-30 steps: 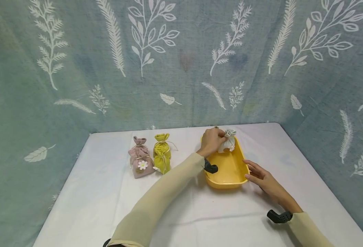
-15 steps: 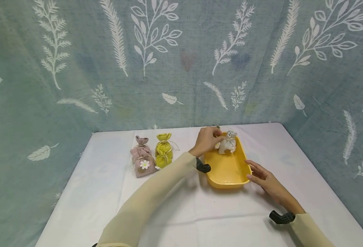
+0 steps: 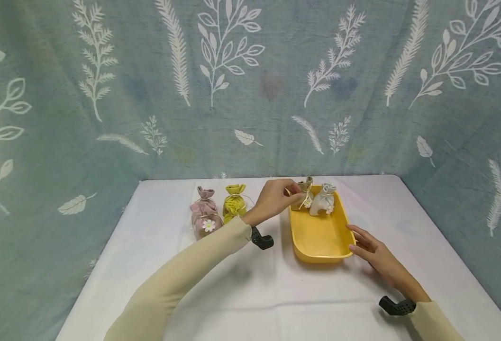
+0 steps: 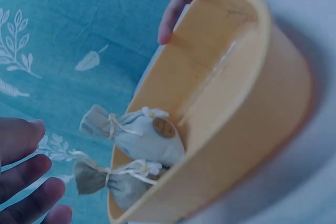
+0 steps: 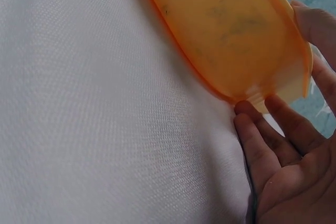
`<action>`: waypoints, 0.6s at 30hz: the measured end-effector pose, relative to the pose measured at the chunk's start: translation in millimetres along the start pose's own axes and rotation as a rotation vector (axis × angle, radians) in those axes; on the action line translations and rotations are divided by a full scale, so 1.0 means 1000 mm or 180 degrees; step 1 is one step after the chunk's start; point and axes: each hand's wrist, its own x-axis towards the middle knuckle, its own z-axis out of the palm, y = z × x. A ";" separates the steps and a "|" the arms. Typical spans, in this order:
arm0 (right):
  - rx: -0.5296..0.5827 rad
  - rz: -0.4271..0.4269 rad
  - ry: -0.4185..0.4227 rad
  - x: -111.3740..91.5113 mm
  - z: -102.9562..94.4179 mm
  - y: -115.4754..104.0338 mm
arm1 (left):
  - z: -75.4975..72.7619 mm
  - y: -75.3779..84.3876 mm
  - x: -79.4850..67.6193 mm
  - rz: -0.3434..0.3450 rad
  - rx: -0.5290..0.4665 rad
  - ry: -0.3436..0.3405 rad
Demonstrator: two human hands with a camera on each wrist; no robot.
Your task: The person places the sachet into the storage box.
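Note:
My left hand (image 3: 273,201) is beside the far left end of a yellow plastic tub (image 3: 323,237). In the left wrist view its spread fingers (image 4: 31,203) hold nothing, apart from the bags. Two small drawstring bags stand in the tub's far end: an olive-brown one (image 3: 305,189) at the left and a pale grey-white one (image 3: 323,201) to its right. Both carry a white flower and a tied string. My right hand (image 3: 380,260) touches the tub's near right side, its thumb (image 5: 315,27) at the rim and extended fingers (image 5: 291,124) against the outer wall.
Left of the tub stand dusty pink bags (image 3: 206,215) with a white flower and yellow-green bags (image 3: 234,203), partly behind my left sleeve. A white cloth (image 3: 241,303) covers the table. Patterned blue-green fabric (image 3: 276,118) hangs behind it.
My left hand has let go of the bag in the tub and drawn back leftward, uncovering the olive-brown bag. The right hand stays at the tub's side. The head view has shifted slightly left.

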 end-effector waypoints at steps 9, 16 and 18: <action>-0.0027 0.0032 0.0028 0.000 0.001 0.000 | -0.038 -0.001 -0.038 0.0214 0.0153 -0.0008; -0.0055 0.0014 0.0024 0.000 0.002 -0.002 | -0.063 -0.008 -0.068 0.0103 0.0140 0.0062; -0.0043 0.0024 0.0018 0.000 0.003 -0.002 | -0.070 -0.012 -0.075 0.0059 0.0090 0.0103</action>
